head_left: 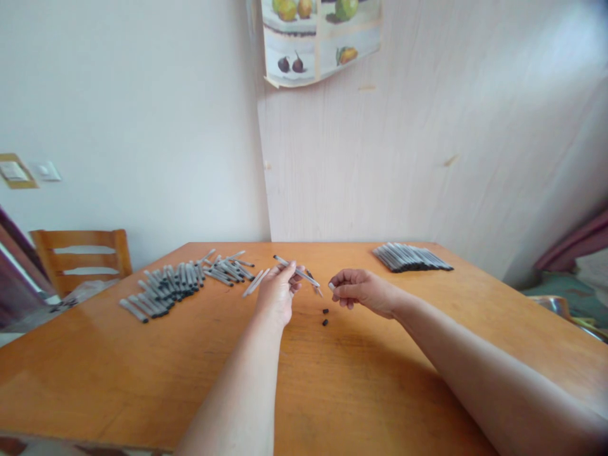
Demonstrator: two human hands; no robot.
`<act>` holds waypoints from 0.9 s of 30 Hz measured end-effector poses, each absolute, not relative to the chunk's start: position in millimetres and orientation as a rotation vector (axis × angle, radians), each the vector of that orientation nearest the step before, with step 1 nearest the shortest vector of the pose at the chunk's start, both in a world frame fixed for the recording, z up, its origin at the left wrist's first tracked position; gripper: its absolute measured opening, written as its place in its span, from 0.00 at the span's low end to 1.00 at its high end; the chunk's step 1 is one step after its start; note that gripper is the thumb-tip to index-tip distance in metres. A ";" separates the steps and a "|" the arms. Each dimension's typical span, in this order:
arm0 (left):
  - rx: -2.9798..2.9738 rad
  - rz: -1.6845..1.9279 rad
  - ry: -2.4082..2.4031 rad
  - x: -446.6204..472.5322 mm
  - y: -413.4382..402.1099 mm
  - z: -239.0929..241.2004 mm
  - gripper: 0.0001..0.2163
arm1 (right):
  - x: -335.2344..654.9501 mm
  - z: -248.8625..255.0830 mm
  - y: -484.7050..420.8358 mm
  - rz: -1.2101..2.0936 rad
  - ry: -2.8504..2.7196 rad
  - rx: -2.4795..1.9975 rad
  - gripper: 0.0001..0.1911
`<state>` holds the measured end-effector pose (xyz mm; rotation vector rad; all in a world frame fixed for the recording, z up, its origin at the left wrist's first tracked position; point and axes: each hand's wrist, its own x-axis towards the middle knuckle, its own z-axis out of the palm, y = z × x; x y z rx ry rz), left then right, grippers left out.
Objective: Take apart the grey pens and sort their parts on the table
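Observation:
My left hand [279, 288] is over the middle of the table, closed around a slim pen [306, 277] with a clear barrel and a dark end. The pen tilts down to the right, its thin tip towards my other hand. To its right, my right hand [361, 291] pinches with thumb and fingertips; a small pale spot shows there, too small to name. Two small black plugs or caps [325, 322] lie on the table below the gap between my hands. Beside my left hand lie a few pale pen tubes [253, 285], partly hidden by it.
Many clear pens with black ends [164, 288] spread over the left of the wooden table [142, 380], with another loose cluster [228, 269] behind. A neat row of pens [411, 258] lies at the back right. A wooden chair [83, 259] stands beyond the left edge.

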<state>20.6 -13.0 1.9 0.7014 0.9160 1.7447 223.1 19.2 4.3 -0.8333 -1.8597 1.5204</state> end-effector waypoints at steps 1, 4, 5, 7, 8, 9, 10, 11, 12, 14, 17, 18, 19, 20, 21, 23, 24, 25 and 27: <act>0.703 1.747 0.912 21.0 -13.3 2.5 0.11 | 221.9 4.3 18.7 1.495 -1.880 -0.837 0.11; 0.703 1.749 0.899 21.7 -13.7 3.3 0.11 | 217.8 4.0 17.2 1.439 -1.919 -0.846 0.11; 0.703 1.750 0.896 21.8 -13.7 3.2 0.11 | 216.6 3.9 16.7 1.425 -1.929 -0.853 0.11; 0.704 1.752 0.891 22.0 -13.5 3.0 0.11 | 214.8 3.9 15.8 1.403 -1.948 -0.866 0.12; 0.707 1.753 0.889 22.0 -13.4 2.9 0.11 | 214.2 3.9 15.4 1.398 -1.954 -0.866 0.13; 0.709 1.755 0.886 22.1 -13.3 2.9 0.11 | 213.9 3.8 15.1 1.397 -1.957 -0.861 0.13; 0.708 1.757 0.883 22.1 -13.2 2.9 0.10 | 213.8 3.7 15.0 1.399 -1.957 -0.852 0.13; 0.705 1.759 0.880 22.2 -13.2 3.1 0.10 | 213.8 3.4 15.0 1.402 -1.954 -0.844 0.14; 0.701 1.760 0.877 22.3 -13.3 3.3 0.10 | 213.9 3.1 15.2 1.406 -1.950 -0.839 0.14; 0.686 1.766 0.876 22.3 -13.5 3.9 0.10 | 214.1 1.9 15.8 1.421 -1.936 -0.833 0.13; 0.671 1.774 0.883 22.1 -13.8 4.6 0.09 | 214.1 0.0 16.5 1.475 -1.856 -0.820 0.17; 0.670 1.776 0.886 22.0 -13.9 4.6 0.09 | 213.9 -0.4 16.4 1.505 -1.818 -0.809 0.19; 0.669 1.776 0.888 21.8 -13.9 4.6 0.09 | 213.8 -0.5 16.1 1.538 -1.781 -0.797 0.21; 0.668 1.775 0.888 21.7 -13.9 4.6 0.09 | 213.7 -0.3 15.6 1.571 -1.746 -0.787 0.21; 0.667 1.775 0.889 21.5 -13.9 4.5 0.09 | 213.5 0.2 14.9 1.605 -1.715 -0.777 0.19; 0.664 1.778 0.890 21.3 -13.6 4.2 0.10 | 213.4 2.0 13.2 1.666 -1.654 -0.770 0.15; 0.662 1.781 0.891 21.2 -13.5 4.1 0.10 | 213.4 2.9 12.4 1.695 -1.621 -0.776 0.14; 0.659 1.785 0.892 21.2 -13.3 4.0 0.10 | 213.3 3.6 11.7 1.720 -1.586 -0.786 0.13; 0.651 1.792 0.891 21.1 -12.9 3.8 0.10 | 212.9 3.9 11.1 1.743 -1.531 -0.803 0.12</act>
